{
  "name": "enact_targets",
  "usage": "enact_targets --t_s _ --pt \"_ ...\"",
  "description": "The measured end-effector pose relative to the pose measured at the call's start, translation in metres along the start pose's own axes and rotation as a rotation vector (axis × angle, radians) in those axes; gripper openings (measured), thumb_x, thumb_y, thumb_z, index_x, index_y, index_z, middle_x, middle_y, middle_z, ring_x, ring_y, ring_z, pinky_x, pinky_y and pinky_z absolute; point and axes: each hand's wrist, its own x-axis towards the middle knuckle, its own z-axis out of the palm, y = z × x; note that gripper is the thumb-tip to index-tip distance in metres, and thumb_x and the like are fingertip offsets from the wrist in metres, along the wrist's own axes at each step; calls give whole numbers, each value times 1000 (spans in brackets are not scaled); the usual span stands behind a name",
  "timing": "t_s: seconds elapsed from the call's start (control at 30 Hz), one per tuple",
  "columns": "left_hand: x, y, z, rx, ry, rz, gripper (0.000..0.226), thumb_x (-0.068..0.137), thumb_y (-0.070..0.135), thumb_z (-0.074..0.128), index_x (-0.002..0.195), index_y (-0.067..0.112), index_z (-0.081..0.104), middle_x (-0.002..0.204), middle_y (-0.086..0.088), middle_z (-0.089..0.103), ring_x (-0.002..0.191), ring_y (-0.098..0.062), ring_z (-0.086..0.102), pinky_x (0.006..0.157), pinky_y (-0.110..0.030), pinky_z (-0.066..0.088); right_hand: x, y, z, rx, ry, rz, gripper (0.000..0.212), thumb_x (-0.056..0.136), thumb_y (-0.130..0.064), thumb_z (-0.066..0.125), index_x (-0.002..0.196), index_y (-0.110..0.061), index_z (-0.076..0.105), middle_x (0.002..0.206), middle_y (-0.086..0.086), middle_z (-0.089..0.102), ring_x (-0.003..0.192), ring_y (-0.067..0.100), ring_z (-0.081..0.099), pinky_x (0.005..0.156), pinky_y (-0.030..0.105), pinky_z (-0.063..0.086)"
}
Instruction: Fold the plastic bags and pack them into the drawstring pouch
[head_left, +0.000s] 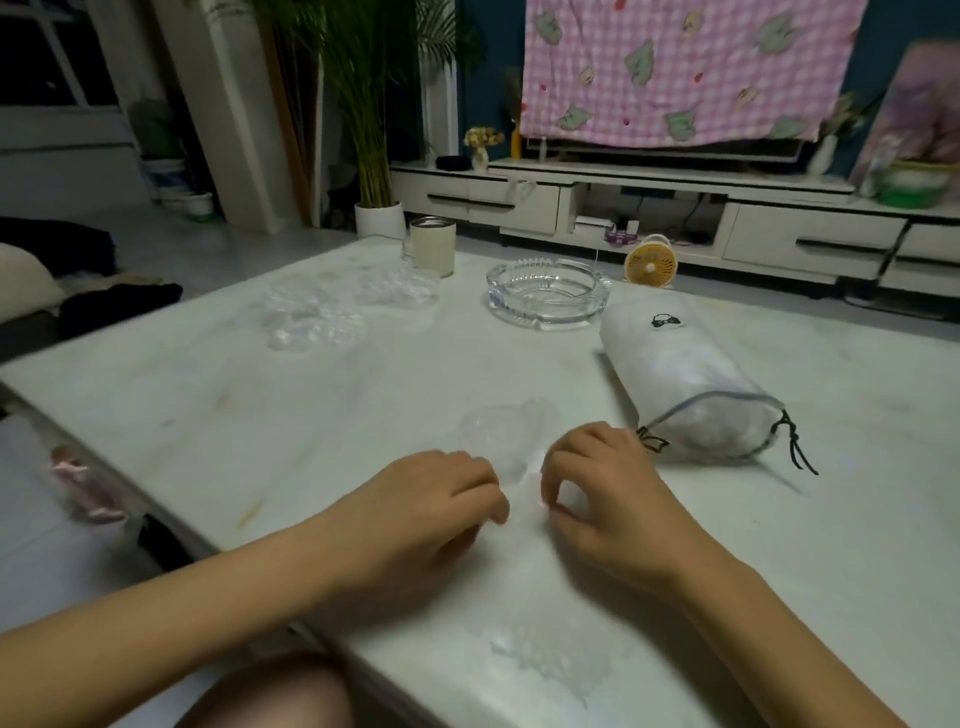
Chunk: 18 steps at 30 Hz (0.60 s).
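We count one drawstring pouch (685, 374), one glass ashtray (548, 293) and one cup (432, 248) on the tabletop (260, 415), with one small fan (652, 265) at its far edge. Clear plastic shows in four places: one plastic bag (506, 439) at our hands, two crumpled heaps (311, 319) at the far left, and a crumpled patch (545, 660) by the near edge. Our left hand (441, 501) and right hand (605, 491) sit close together, fingers curled, each pinching the plastic bag's near edge. The drawstring pouch lies on its side just right of the right hand. Its long axis runs from far left to near right, and its grey-rimmed mouth points near right.
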Motion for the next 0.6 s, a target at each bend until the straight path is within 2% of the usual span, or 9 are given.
enact_targets --t_s 0.1,0.17,0.27,0.33,0.37,0.43,0.5,0.53,0.6 --pt "-9 16 -2 -602 -67 -492 29 88 58 43 100 34 51 83 17 60 65 -3 57 64 -19 46 -1 -1 -16 84 -357 126 18 78 -17 52 70 -33 50 92 -15 51 100 10 41 90 26 23" --pt "-5 11 5 -805 -4 -764 26 91 50 50 96 26 57 75 6 65 55 -7 58 59 -23 50 -3 -2 -25 192 -386 194 16 76 -21 49 64 -32 51 81 -13 55 92 10 46 88 26 27" --pt "2 -1 14 -576 -51 -810 13 91 29 58 99 19 60 72 7 60 52 -3 53 57 -17 43 -1 -9 -23 331 -107 314 20 78 -13 52 64 -26 59 63 -8 61 66 8 56 65 22 40" --pt "1 -2 20 -330 -120 -720 17 90 32 59 103 21 60 82 10 51 70 -4 50 65 -19 37 0 -18 -13 356 181 279 15 77 -14 49 77 -22 62 70 -12 60 65 6 53 62 15 39" --pt "-2 -1 22 -205 -85 -642 17 90 31 59 102 20 62 86 8 49 77 -8 49 67 -22 35 2 -23 -5 349 228 231 18 77 -13 48 85 -20 63 80 -12 61 71 4 51 67 11 38" --pt "-3 5 24 -95 20 -551 16 89 26 56 98 17 65 93 1 54 84 -19 52 68 -27 36 6 -29 13 347 151 140 29 81 -12 44 102 -15 63 106 -6 61 95 4 51 84 6 34" --pt "1 13 23 -152 40 -651 26 94 29 45 110 16 62 110 -3 56 101 -23 51 82 -32 41 11 -27 27 327 -34 101 37 90 -18 40 123 -15 57 135 -5 49 124 5 40 103 9 24" --pt "3 17 26 -192 -7 -725 37 97 36 37 122 16 56 125 -3 52 116 -23 46 96 -32 37 13 -24 32 290 -102 85 40 94 -21 39 133 -16 50 145 -3 40 135 9 31 111 17 19" --pt "2 22 35 -181 -202 -820 67 95 57 17 146 15 29 153 -3 26 142 -19 19 116 -32 14 13 -18 38 191 -232 97 48 100 -29 36 147 -22 29 156 -1 21 145 15 12 117 28 5"
